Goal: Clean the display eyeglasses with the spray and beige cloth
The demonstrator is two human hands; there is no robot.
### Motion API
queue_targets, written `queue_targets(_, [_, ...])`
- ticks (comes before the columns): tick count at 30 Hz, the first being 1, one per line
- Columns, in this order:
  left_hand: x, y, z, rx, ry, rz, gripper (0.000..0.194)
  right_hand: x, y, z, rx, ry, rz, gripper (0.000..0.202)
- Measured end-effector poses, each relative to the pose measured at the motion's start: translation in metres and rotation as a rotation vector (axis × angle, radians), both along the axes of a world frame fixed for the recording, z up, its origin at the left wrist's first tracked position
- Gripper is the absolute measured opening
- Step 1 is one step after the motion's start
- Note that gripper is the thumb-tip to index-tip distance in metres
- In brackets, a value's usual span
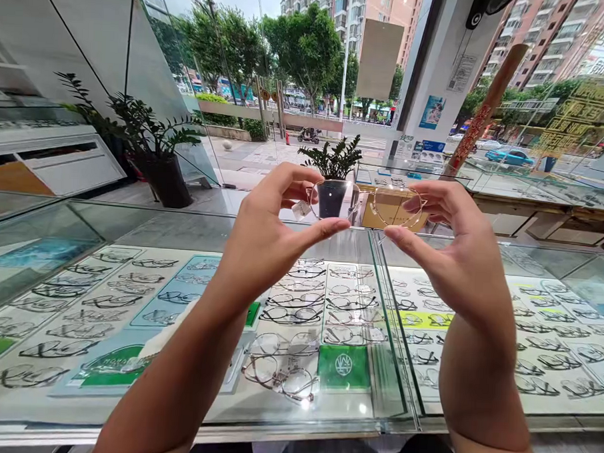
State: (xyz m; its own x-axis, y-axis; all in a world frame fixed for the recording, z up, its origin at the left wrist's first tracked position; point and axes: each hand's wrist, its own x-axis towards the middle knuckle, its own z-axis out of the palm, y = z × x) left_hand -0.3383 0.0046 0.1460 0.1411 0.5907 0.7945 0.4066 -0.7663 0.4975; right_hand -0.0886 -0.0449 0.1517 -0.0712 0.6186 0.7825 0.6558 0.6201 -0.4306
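Observation:
A pair of thin-rimmed eyeglasses (pixel 367 193) with clear lenses is held up above the glass counter, its front facing across my view. My left hand (pixel 267 225) pinches the left rim, thumb stretched along the underside and fingers bent behind. A small white tag (pixel 301 210) dangles by those fingers. My right hand (pixel 454 236) grips the right rim, thumb below and fingers above. Lower down, between my forearms, more wire-framed glasses (pixel 295 381) rest on the countertop near a green card (pixel 344 366).
Rows of glasses (pixel 291 313) fill the glass display case (pixel 393 364) beneath my arms. Potted plants (pixel 171 181) stand beyond it, and a tan box (pixel 377 213) is behind the held eyeglasses. A large window faces the street; another counter (pixel 513 212) stands at right.

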Motion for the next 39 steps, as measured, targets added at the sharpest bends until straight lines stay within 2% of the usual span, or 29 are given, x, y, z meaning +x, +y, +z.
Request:
queue_targets(10, [0.0003, 0.0043, -0.0028, -0.021, 0.020, -0.009, 0.058, 0.0004, 0.0013, -0.0002, 0.055, 0.008, -0.038, 0.048])
queue_targets(39, [0.0059, -0.0035, -0.0051, 0.174, -0.011, 0.056, 0.049, 0.0059, 0.0026, -0.0005, -0.093, 0.016, 0.033, 0.048])
